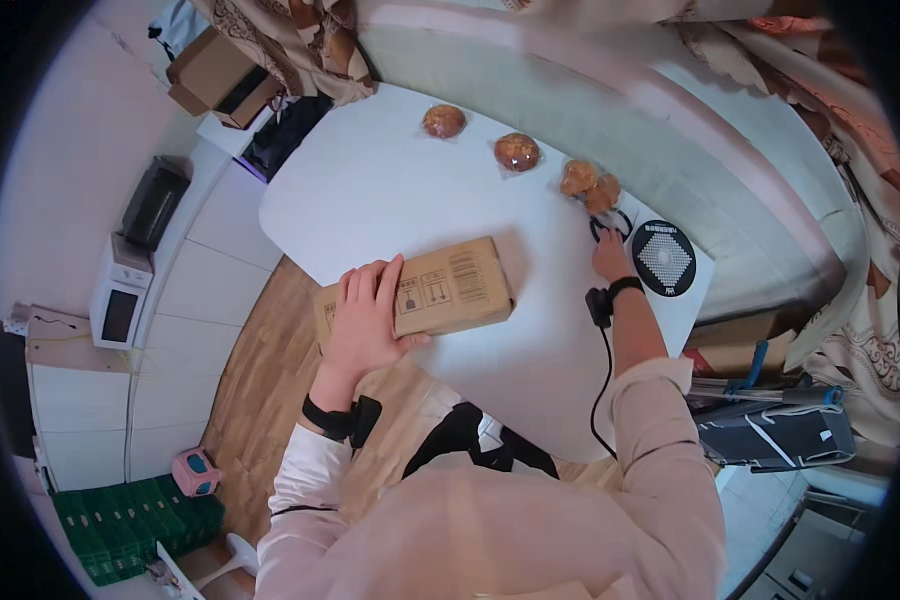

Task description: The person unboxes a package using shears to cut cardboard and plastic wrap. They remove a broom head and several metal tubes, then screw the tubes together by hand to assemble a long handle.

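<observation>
My left hand (pixel 363 318) lies over the near left end of a long brown cardboard box (pixel 460 285). Its fingers spread across the printed top and the thumb rests along the near side. The box sits at the table's front edge, closed as far as I can see. At the right, my right hand (pixel 611 256) reaches to a pair of black looped handles (pixel 625 222), like those of scissors. Its fingertips are closed at the loops; whatever joins them is hidden. Just beyond are bread rolls in clear wrap (pixel 592 185).
Two round wrapped buns (pixel 443 121) (pixel 517 152) stand along the far side of the white table (pixel 370 170). A black round mat (pixel 664 258) with a pale dotted pattern lies at the right end. A black cable (pixel 602 395) hangs from my right wrist.
</observation>
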Motion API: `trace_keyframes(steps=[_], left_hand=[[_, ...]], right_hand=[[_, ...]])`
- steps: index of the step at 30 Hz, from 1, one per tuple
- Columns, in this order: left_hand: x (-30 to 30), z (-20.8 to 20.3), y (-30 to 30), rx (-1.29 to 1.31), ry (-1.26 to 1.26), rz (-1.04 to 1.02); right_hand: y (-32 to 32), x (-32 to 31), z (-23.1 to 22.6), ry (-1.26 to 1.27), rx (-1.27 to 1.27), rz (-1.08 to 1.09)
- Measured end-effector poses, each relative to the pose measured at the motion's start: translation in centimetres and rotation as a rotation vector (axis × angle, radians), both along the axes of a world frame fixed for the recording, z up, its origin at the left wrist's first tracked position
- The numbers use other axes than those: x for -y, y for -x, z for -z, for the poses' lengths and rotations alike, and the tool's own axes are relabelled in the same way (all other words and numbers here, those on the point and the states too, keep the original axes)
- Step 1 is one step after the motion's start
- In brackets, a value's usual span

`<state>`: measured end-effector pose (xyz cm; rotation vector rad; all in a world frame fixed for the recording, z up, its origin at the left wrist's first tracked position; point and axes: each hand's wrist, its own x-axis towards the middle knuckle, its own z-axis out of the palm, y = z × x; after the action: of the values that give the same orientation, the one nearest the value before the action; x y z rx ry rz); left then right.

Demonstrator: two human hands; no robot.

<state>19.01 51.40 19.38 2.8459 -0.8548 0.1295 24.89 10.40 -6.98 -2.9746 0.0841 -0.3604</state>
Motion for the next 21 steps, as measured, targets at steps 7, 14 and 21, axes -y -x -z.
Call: trace_keyframes(steps=[7,14,21], left_hand=[[-0.8,0.1,-2.1,0.013,0.088,0.016],[0.0,0.1,-0.9,0.028,0.078,0.038],[1.0,0.0,0.4,0.073,0.048,0.007]], right_hand=[[-1.9,-1.3,-0.9,0.268,-0.13,0.19],[0.9,-1.7,-2.5,-0.139,-0.23,0.376],[11.8,-2.7,-3.4,-0.904,-0.771,0.051]])
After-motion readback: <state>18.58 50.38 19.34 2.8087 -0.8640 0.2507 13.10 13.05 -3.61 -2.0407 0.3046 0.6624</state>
